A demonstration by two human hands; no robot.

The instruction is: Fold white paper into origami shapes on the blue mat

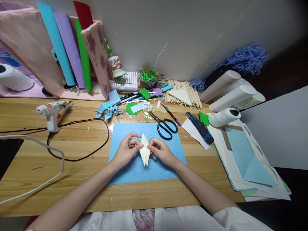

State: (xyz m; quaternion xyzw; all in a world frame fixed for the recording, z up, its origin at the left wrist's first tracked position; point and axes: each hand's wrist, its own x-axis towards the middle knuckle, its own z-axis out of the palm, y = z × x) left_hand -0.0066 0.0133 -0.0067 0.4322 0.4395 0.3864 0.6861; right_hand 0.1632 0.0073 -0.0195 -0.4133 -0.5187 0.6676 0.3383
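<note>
Both our left hand [127,149] and right hand [164,152] had that cream origami diamond [144,151] side-pinched, long axis pointing our way.

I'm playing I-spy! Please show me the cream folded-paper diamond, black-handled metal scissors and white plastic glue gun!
Cream folded-paper diamond [144,152]: head view, middle of its front.
Black-handled metal scissors [160,121]: head view, where blades meet handles.
White plastic glue gun [51,120]: head view, upper handle.
</note>
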